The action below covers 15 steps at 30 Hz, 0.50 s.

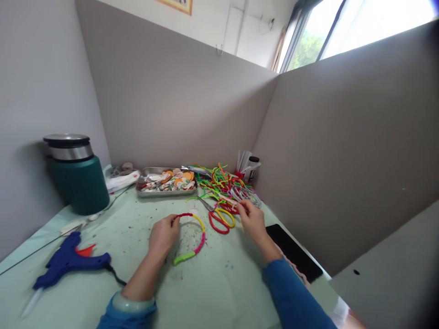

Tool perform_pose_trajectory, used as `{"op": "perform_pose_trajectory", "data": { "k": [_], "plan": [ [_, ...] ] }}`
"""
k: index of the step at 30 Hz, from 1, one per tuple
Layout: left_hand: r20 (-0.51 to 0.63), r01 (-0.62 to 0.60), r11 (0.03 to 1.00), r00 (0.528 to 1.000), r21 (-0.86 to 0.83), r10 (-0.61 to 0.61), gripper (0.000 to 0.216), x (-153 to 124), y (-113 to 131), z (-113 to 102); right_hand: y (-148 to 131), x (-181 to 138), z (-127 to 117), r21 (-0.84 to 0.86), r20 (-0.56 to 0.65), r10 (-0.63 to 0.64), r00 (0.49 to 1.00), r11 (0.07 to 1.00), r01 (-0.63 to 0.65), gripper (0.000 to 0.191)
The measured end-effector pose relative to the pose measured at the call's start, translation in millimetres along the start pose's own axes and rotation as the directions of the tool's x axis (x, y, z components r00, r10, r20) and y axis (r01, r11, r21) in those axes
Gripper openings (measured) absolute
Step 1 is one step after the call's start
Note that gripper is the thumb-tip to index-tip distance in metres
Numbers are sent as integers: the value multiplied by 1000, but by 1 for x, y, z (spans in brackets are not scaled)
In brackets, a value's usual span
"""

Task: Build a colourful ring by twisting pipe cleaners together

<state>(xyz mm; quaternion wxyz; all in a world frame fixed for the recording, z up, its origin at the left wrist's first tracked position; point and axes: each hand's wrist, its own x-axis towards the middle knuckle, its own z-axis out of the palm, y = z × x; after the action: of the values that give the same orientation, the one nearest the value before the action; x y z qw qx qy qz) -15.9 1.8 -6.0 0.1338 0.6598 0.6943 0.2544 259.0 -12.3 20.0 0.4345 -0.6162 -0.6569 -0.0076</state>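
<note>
My left hand (163, 236) is closed, pinching the red end of a curved headband (196, 240) wrapped in red, yellow, pink and green that lies on the pale green table (219, 283). My right hand (251, 218) reaches into the edge of a heap of bright pipe cleaners (221, 183), its fingers pinched on a strand there. Red-handled scissors (219, 220) lie between the two hands, with a yellow loop across them.
A blue glue gun (68, 262) with its cord lies front left. A dark green flask (76, 173) stands at the left wall. A metal tray (165, 181) of small cut-outs sits at the back. A black phone (293, 251) lies by the right partition.
</note>
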Motion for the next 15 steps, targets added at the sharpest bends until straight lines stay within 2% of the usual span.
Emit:
{"op": "perform_pose_trajectory", "data": {
  "k": [3, 5, 7, 9, 15],
  "plan": [
    [9, -3, 1000, 1000, 4, 3, 35, 0, 0, 1, -3, 19, 15, -139, 176, -104, 979, 982, 129, 23],
    [16, -2, 1000, 1000, 2, 2, 34, 0, 0, 1, -7, 36, 27, -190, 225, -146, 963, 963, 190, 25],
    [23, 1, 1000, 1000, -5, -1, 34, 0, 1, 1, -12, 56, 41, -275, 276, -114, 954, 942, 192, 27],
    [29, 7, 1000, 1000, -8, -6, 33, 0, 1, 0, -17, 75, 59, -405, 377, -73, 923, 883, 236, 29],
    [42, 25, 999, 999, -41, -24, 32, -2, 4, -1, -25, 120, 117, -515, 447, 16, 894, 822, 243, 21]
  ]
}}
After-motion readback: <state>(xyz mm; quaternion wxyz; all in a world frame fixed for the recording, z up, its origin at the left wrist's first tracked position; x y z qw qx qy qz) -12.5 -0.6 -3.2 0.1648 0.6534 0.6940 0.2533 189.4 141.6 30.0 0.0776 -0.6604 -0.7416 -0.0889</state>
